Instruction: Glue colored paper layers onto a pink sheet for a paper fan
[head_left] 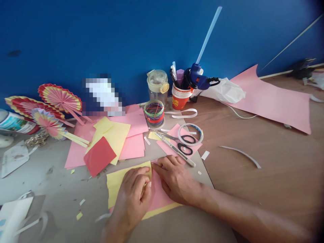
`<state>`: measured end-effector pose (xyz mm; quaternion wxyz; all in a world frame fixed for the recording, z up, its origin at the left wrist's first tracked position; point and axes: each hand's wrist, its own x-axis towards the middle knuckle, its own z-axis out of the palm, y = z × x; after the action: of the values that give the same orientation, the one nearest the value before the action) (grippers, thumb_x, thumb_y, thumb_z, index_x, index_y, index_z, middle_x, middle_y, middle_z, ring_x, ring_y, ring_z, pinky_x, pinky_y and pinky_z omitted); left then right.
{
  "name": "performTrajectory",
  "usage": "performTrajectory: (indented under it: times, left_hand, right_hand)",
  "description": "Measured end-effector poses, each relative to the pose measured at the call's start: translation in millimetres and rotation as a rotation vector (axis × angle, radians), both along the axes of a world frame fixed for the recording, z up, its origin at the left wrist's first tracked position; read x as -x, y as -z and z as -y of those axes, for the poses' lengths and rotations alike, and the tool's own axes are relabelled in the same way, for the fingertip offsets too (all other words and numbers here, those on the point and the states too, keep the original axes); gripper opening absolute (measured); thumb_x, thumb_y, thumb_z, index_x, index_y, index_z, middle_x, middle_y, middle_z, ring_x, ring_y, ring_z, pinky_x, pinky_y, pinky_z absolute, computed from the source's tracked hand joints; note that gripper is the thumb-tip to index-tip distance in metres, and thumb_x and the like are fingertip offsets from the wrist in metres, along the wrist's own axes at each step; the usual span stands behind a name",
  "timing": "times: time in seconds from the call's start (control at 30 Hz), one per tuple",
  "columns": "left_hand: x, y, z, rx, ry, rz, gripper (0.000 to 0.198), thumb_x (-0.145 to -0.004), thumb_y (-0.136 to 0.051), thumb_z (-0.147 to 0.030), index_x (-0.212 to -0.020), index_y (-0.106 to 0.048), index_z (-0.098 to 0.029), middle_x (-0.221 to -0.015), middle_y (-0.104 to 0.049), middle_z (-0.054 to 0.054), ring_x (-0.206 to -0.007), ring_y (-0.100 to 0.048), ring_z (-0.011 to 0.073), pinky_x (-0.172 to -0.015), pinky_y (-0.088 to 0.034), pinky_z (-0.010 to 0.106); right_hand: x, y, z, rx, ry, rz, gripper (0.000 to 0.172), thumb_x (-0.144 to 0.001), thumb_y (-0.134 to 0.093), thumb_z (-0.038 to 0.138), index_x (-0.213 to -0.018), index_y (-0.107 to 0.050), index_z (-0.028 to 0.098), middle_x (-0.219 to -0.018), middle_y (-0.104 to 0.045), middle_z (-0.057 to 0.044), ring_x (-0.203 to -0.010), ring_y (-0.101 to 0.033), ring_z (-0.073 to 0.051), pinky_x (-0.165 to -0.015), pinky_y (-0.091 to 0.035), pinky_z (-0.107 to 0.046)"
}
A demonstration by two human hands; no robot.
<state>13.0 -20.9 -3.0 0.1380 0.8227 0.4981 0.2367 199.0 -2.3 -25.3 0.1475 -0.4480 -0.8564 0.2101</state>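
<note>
A sheet of pink paper [159,199] lies with yellow paper [118,182] on the table in front of me. Yellow shows on the left side and along the near edge. My left hand [135,190] rests on the sheets with its fingers curled in, closed on the yellow paper's edge near the middle. On the pink part lies my right hand [174,177], fingers apart and pressing down near the far edge. Just beyond it are a utility knife [178,153], black-handled scissors [186,143] and a roll of tape [199,136].
Paper fans [62,98] lean at the back left, near stacked pink sheets [133,146] and a red piece [100,156]. A thread-wrapped jar [154,114], a lidded bottle [158,84] and red paper cups [179,98] with a glue gun [197,76] stand by the blue wall.
</note>
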Motion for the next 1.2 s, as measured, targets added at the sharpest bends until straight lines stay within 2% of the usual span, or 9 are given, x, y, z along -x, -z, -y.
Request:
performTrajectory:
  times: [0.47, 0.73, 1.2]
  left_hand:
    - [0.1, 2.9, -1.8, 0.021, 0.053, -0.017, 0.020, -0.079, -0.042, -0.002, -0.079, -0.047, -0.022, -0.104, -0.064, 0.007, -0.107, -0.055, 0.0213, -0.089, -0.049, 0.039]
    - [1.8, 4.9, -4.3, 0.012, 0.090, -0.052, 0.018, -0.080, -0.042, -0.002, -0.078, -0.046, -0.020, -0.104, -0.063, 0.008, -0.107, -0.054, 0.0217, -0.088, -0.049, 0.038]
    - [1.7, 5.3, -4.7, 0.033, 0.124, -0.097, 0.015, -0.083, -0.044, -0.005, -0.082, -0.049, -0.019, -0.104, -0.062, 0.008, -0.108, -0.052, 0.0227, -0.092, -0.048, 0.040]
  right_hand:
    - [-0.6, 1.8, -0.2, -0.019, 0.004, -0.027, 0.045, -0.080, -0.051, 0.016, -0.124, -0.056, 0.020, -0.103, -0.056, -0.008, -0.091, -0.042, -0.023, -0.076, -0.031, -0.037]
    - [-1.1, 3.4, -0.8, 0.005, 0.005, -0.046, 0.050, -0.077, -0.052, 0.013, -0.128, -0.053, 0.017, -0.106, -0.055, -0.009, -0.092, -0.042, -0.023, -0.077, -0.032, -0.037]
    - [-0.7, 8.1, 0.7, -0.003, 0.014, -0.060, 0.048, -0.078, -0.051, 0.014, -0.126, -0.054, 0.018, -0.106, -0.055, -0.009, -0.092, -0.042, -0.023, -0.077, -0.032, -0.038]
